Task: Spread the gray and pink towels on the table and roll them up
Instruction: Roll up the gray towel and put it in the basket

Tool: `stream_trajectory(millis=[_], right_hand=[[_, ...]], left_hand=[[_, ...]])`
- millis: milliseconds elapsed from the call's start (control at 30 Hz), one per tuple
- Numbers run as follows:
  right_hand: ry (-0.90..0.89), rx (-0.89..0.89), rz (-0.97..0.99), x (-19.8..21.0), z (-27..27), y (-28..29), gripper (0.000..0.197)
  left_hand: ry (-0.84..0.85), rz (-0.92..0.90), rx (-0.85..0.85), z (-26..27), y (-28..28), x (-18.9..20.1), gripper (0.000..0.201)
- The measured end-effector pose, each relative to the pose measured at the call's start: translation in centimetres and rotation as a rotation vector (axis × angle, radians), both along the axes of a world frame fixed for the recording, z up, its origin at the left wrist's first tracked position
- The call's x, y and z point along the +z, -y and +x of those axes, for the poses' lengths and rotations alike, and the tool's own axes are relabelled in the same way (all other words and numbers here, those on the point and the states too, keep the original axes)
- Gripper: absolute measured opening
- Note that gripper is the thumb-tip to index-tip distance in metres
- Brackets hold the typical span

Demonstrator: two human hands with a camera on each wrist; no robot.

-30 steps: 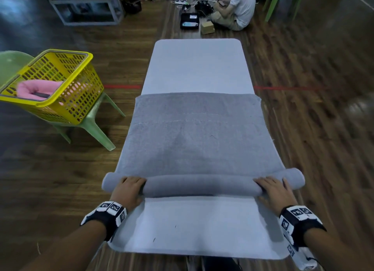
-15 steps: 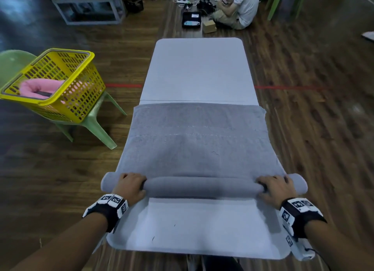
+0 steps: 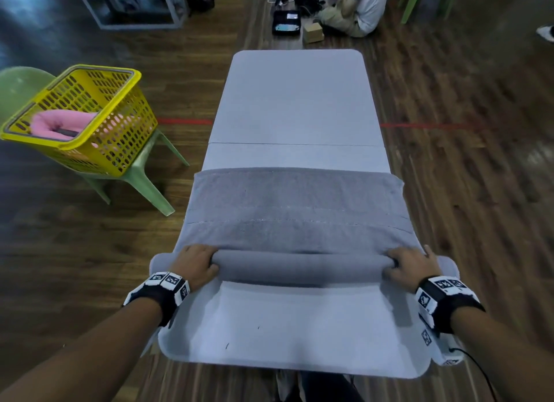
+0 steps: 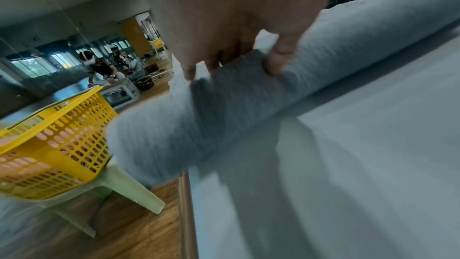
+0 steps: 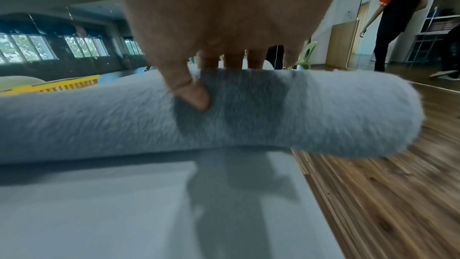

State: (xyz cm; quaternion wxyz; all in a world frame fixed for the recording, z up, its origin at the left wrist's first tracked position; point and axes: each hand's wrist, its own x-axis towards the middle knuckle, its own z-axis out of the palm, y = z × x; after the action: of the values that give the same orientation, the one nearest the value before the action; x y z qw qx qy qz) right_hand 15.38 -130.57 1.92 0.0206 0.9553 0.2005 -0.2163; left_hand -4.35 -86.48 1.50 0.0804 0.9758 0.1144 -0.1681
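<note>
Compared with one second ago, the flat part of the gray towel (image 3: 296, 209) is shorter: its far edge now lies nearer to the person than the seam across the table (image 3: 295, 101), while before it lay beyond that seam. More bare table shows behind the towel. The roll (image 3: 302, 266) at the near end looks a little thicker, and both hands stay at the same two places on it.

The left hand (image 3: 195, 263) lies over the left part of the roll, fingers curled down over the far side. In the left wrist view the fingertips (image 4: 276, 64) press into the cloth and the thumb is hidden, so the hand holds the roll from above. The right hand (image 3: 410, 266) lies over the right part in the same way; the right wrist view shows its thumb (image 5: 191, 94) pressed on the near side and the fingers bent over the top, so it grips the roll. Both ends of the roll stick out past the table edges. Both forearms reach forward, almost parallel, each with a marked wrist band.

The pink towel (image 3: 63, 122) lies inside the yellow basket (image 3: 120, 143), which stands on a green chair (image 3: 150, 185) at the left of the table.
</note>
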Motion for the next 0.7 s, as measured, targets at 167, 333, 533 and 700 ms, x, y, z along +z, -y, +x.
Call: stream_trajectory(millis=[167,333,533,700], right_hand=[[0.005,-0.014,0.124,-0.6,-1.2,0.1,0.058],[-0.029,0.044,-0.025,0.0,-0.6,0.5,0.05],[0.037,-0.029,0.179,-0.6,0.0,0.2,0.058],[0.006,0.062,-0.025,-0.4,-0.3,0.9,0.05]], left_hand=[[0.006,-0.005,-0.014,-0.7,-0.2,-0.7,0.063],[-0.08,0.069,-0.07,-0.2,-0.1,0.3,0.041],[0.171,0.021,-0.049,-0.5,-0.2,-0.9,0.063],[0.014,0.088,-0.1,-0.8,-0.1,-0.1,0.047]])
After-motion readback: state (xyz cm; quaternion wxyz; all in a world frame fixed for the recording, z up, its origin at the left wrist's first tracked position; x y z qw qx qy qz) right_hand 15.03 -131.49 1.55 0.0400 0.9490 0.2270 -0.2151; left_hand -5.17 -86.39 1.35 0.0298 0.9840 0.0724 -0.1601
